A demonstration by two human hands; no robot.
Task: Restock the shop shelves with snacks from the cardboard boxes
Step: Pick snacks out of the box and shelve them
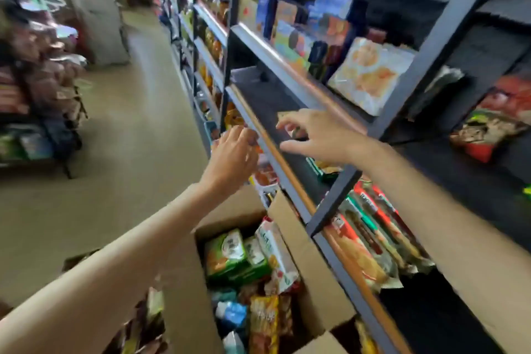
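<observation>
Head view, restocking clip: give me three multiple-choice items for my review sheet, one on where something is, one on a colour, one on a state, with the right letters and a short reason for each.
1. Where is the open cardboard box of snacks?
A. On the top shelf
B. On the floor below the hands, against the shelving
C. On the rack across the aisle

2. What colour is the carton near the box's far end?
A. Green
B. Purple
C. Black

3. How is the right hand placed?
A. Down inside the box
B. Hanging at the person's side
C. Over the dark shelf, fingers spread

Answers:
1 B, the box sits low beside the shelf edge with its flaps up.
2 A, its faces are green with a pale panel.
3 C, it reaches over the shelf board, while the left hand is at the shelf's front rail.
</observation>
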